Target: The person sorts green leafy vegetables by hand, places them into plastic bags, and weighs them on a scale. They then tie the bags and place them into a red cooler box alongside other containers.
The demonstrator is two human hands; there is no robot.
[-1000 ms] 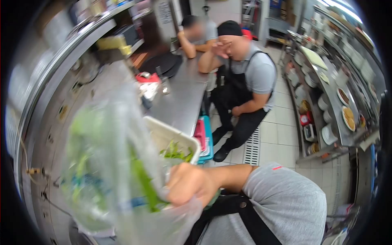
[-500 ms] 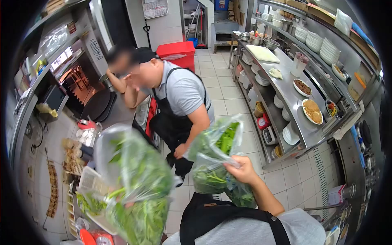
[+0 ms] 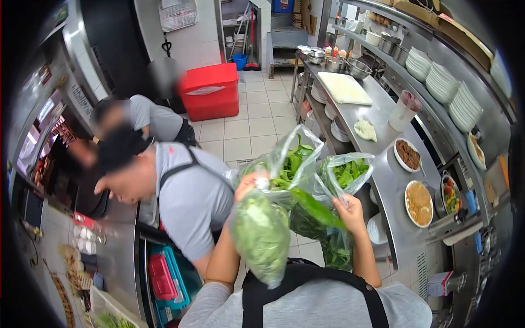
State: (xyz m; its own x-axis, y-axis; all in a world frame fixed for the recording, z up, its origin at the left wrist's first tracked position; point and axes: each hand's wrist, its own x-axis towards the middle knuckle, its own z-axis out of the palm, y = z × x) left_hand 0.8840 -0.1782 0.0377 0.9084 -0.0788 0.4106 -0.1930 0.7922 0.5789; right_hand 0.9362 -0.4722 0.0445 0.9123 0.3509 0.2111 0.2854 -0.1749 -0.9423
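My left hand [image 3: 250, 185] is closed at the gathered tops of plastic bags, held up in front of my chest. Below it hangs a tied clear bag of pale green vegetables [image 3: 261, 232]. An open bag of leafy greens [image 3: 295, 164] is just beside that hand. My right hand [image 3: 350, 214] pinches the edge of another open bag of leafy greens [image 3: 350, 174]. One long green leaf [image 3: 317, 208] sticks out between the bags. More dark greens show through the plastic underneath. Where one bag ends and another begins is partly hidden.
To the left a co-worker [image 3: 191, 191] bends over the counter, with another person [image 3: 156, 117] behind. Below are teal and red containers [image 3: 164, 276]. At right, a steel table [image 3: 394, 180] bears dishes of food and a white board [image 3: 344, 87]. A red bin [image 3: 210, 92] stands ahead.
My left hand has come in from the left, and the bags now hang close together before my chest. The near co-worker has bent toward the left counter; the containers below are now visible.
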